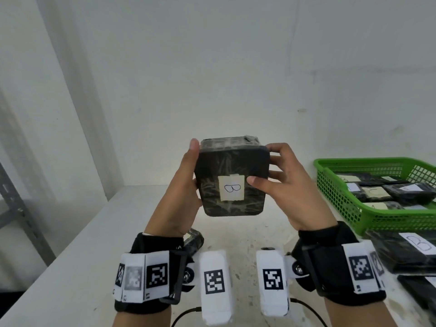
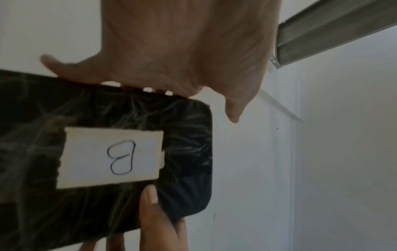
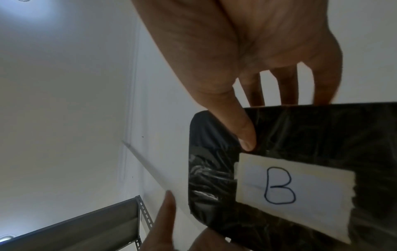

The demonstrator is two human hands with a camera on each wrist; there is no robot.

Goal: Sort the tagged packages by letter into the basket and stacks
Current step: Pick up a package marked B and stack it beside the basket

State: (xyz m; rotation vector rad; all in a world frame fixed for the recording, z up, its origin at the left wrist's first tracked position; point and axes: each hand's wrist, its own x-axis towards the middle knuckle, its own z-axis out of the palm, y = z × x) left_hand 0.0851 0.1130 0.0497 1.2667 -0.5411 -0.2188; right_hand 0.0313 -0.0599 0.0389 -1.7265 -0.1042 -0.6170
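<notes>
My left hand [image 1: 186,190] and right hand [image 1: 280,182] grasp a B-tagged package [image 1: 232,179] above the table [image 1: 77,256]. Several packages already fill the green basket [image 1: 342,199]; a B stack [image 1: 410,251] lies started, this one unplaced.

Bare storeroom: white walls, metal shelving upright [image 1: 14,208], worn white table [image 1: 94,232].

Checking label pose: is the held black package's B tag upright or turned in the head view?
Turned sideways. On the black plastic-wrapped package, the white paper tag shows its B lying on its side.
</notes>
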